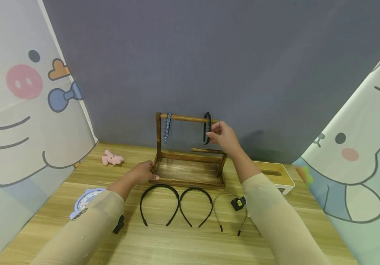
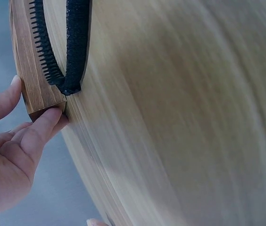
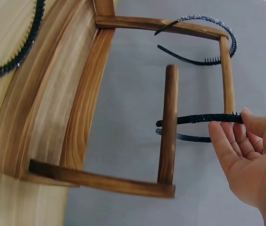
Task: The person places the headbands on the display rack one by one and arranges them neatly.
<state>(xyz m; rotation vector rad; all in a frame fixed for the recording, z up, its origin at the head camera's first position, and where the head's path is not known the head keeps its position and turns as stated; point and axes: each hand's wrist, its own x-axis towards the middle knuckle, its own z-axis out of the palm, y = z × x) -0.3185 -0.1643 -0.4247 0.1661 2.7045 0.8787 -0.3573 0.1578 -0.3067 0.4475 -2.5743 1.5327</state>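
Observation:
A wooden rack (image 1: 159, 136) with a tray base stands against the grey backdrop. My left hand (image 1: 142, 172) holds the tray's left end; in the left wrist view its thumb and fingers lie either side of a wooden corner (image 2: 41, 84). From the upper bar hangs a blue glittery headband (image 1: 167, 128), toward the left. Toward the right end of that bar, my right hand (image 1: 224, 138) pinches a black toothed headband (image 1: 208, 129) between thumb and fingers. The right wrist view shows this headband (image 3: 203, 118) looped over the bar, its ends pointing away from the hand (image 3: 253, 157).
Two black headbands (image 1: 159, 186) (image 1: 195, 189) and a beige braided headband (image 1: 217, 211) lie in front of the rack. A pink plush toy (image 1: 112, 158) and a blue-rimmed round object (image 1: 87, 198) are at left. A wood-topped white box (image 1: 284, 179) sits at right.

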